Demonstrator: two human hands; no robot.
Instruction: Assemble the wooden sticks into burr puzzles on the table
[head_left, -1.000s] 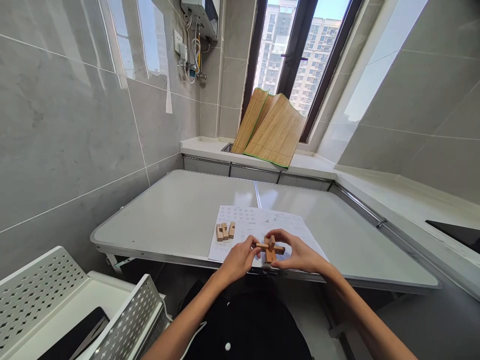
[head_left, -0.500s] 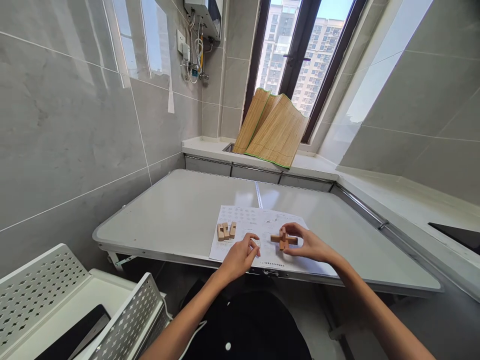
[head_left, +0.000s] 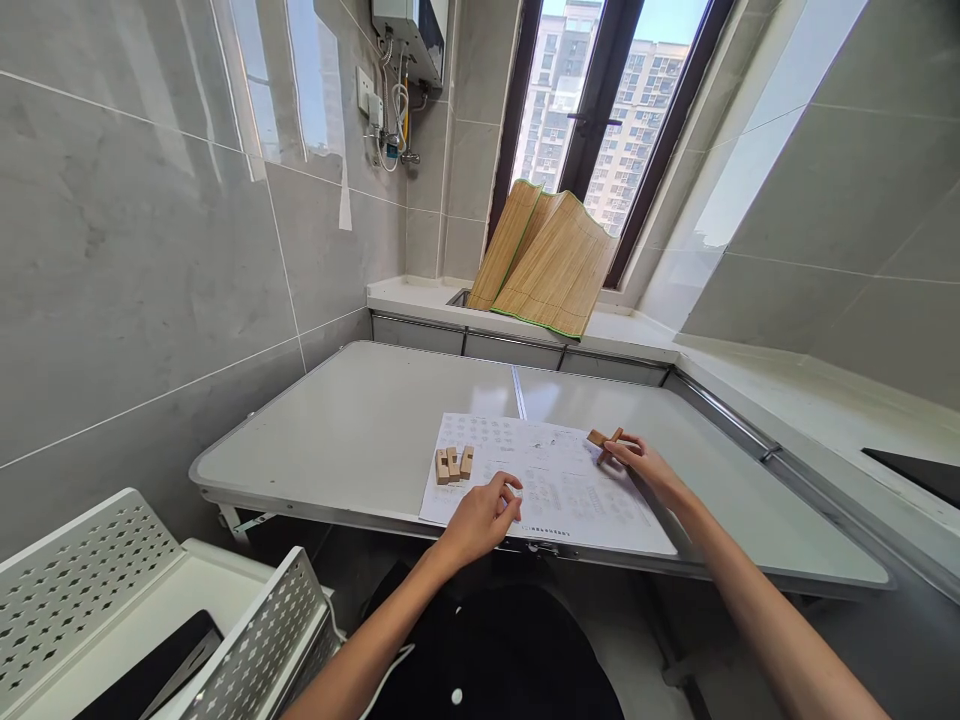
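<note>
My right hand (head_left: 643, 467) grips a cross-shaped wooden puzzle piece (head_left: 598, 438) of interlocked brown sticks, by its near right side, at the right edge of a printed sheet (head_left: 555, 480). Part of the piece is hidden behind the fingers. My left hand (head_left: 486, 515) rests at the sheet's lower left, fingers loosely bent and apart, with nothing visible in them. Just beyond it, three pale notched wooden blocks (head_left: 453, 466) stand close together on the sheet's left side.
The sheet lies at the front of a white folding table (head_left: 375, 420). Behind it, a bamboo mat (head_left: 551, 265) leans by the window on a counter ledge. At lower left stands a white perforated rack (head_left: 82, 590) with a dark flat object (head_left: 154, 670) in it.
My right hand has lifted the wooden puzzle piece and carried it away and to the right, tilting it. My left hand and the notched blocks stay nearly where they were.
</note>
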